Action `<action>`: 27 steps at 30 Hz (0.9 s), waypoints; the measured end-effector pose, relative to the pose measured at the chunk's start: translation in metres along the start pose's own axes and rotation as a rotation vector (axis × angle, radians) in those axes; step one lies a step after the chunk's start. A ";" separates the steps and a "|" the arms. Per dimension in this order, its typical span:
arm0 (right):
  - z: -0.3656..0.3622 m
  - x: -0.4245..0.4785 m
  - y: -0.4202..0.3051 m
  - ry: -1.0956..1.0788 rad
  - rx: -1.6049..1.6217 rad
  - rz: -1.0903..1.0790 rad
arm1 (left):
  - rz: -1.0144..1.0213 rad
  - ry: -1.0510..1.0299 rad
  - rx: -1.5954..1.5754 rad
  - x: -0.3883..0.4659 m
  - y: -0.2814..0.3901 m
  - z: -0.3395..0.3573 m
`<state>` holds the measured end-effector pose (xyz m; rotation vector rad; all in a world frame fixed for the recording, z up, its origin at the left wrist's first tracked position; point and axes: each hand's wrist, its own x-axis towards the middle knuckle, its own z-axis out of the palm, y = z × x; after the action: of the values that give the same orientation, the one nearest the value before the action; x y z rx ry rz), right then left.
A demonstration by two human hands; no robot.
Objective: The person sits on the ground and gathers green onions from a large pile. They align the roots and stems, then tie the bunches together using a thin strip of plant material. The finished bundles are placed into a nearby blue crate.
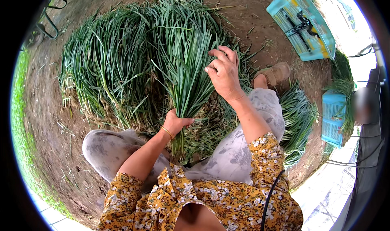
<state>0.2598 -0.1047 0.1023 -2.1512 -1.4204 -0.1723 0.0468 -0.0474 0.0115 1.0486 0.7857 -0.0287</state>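
Observation:
My left hand (pixel 176 122) is closed around the lower stalks of a bunch of garlic chives (pixel 190 78). The bunch stands out away from me, its long green leaves fanned and its pale stalk ends (pixel 178 145) below my fist. Beside the leaves' right side, my right hand (pixel 225 72) is raised with bent, parted fingers and nothing visible in them. Beyond lies a large heap of similar chives (pixel 112 60), roots towards me. Loose trimmed leaves and stalk scraps (pixel 210 130) cover the ground between my legs.
Another pile of chives (pixel 297 121) lies right of my knee. A turquoise plastic crate (pixel 301 27) lies at the upper right; a blue crate (pixel 332 118) with greens is farther right, near a person (pixel 365 106). A metal frame with wheels (pixel 45 24) stands upper left on bare soil (pixel 48 109).

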 end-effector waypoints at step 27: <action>-0.038 0.006 0.045 0.395 0.405 0.567 | 0.129 0.004 0.023 0.002 -0.010 -0.009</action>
<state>0.3095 -0.1329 0.1199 -1.9480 -0.5386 -0.0779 0.0394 -0.0447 0.0001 1.1199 0.7210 0.0747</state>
